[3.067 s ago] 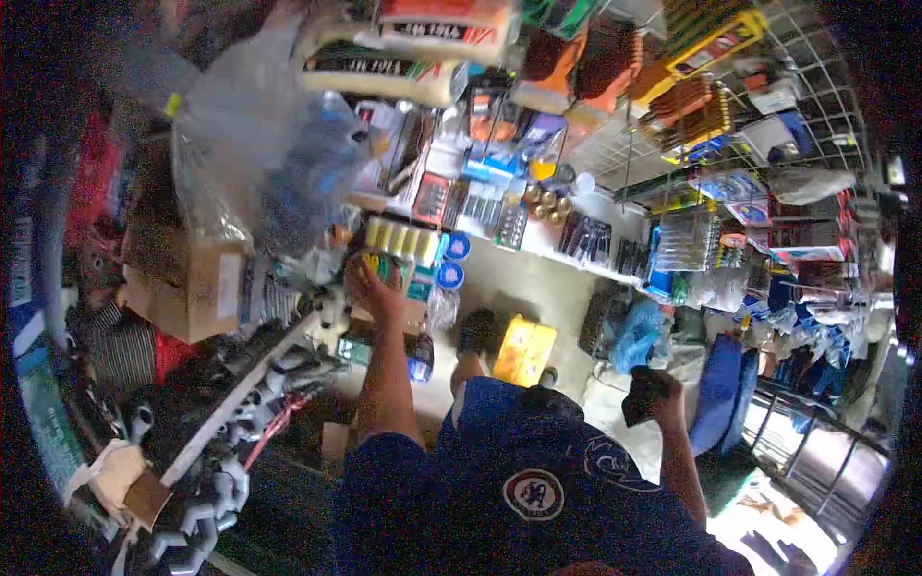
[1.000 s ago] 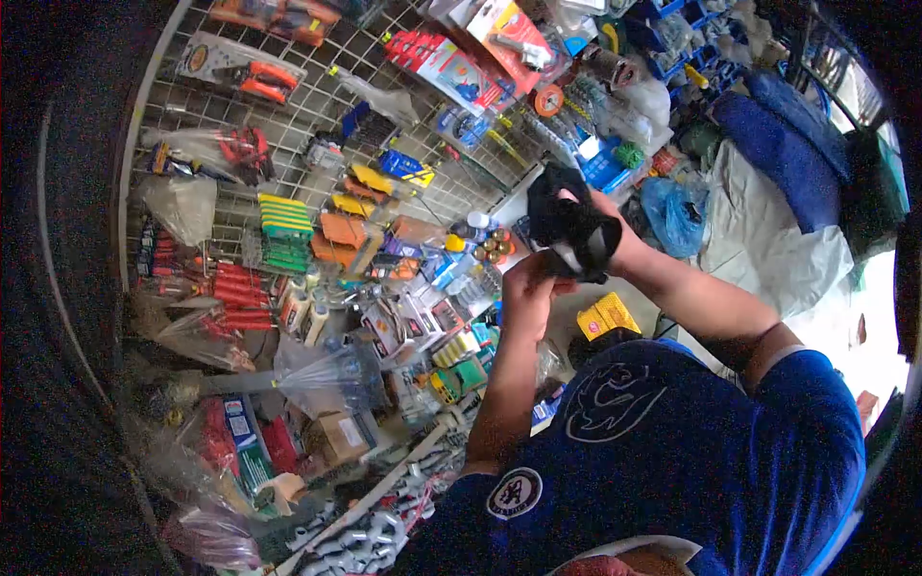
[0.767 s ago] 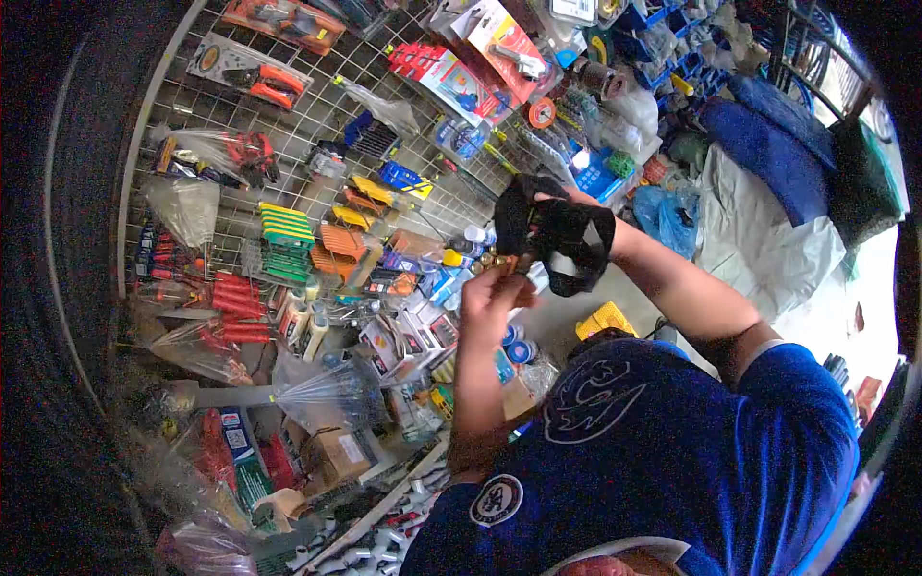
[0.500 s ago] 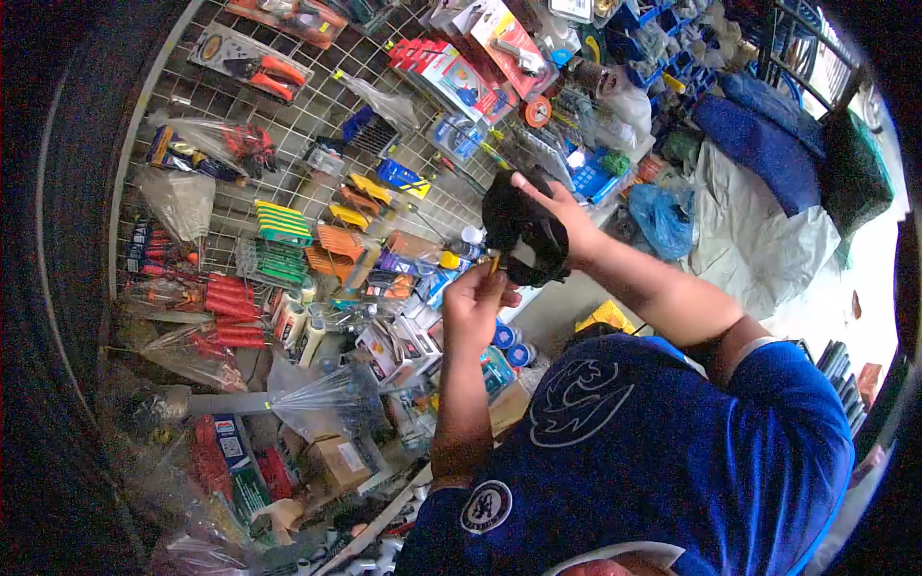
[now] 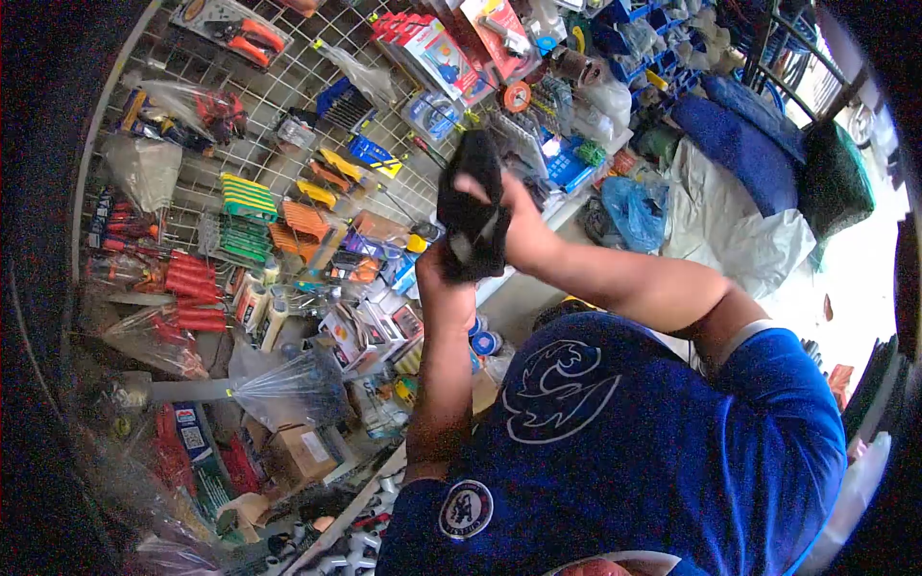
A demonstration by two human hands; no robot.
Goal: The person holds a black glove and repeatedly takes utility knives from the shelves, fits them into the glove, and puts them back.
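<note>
A black item, soft-looking and blurred (image 5: 473,206), is held up in front of the wire rack. My right hand (image 5: 520,219) grips it from the right side, with a finger or thumb showing across its dark surface. My left hand (image 5: 442,278) is closed at its lower left edge, and the black item hides most of those fingertips. Whether the left fingers hold the item itself or something small cannot be made out.
Packaged tools hang on a wire grid (image 5: 288,82) at the upper left. A cardboard box (image 5: 300,453) and grey pipe fittings (image 5: 360,547) lie at the lower left. Blue bins (image 5: 624,43) stand at the top; a blue plastic bag (image 5: 636,213) lies at the right.
Both hands have come together at the black item, which has moved left and turned more upright. The small yellowish thing seen at my left fingertips is now hidden. The whole view has shifted slightly.
</note>
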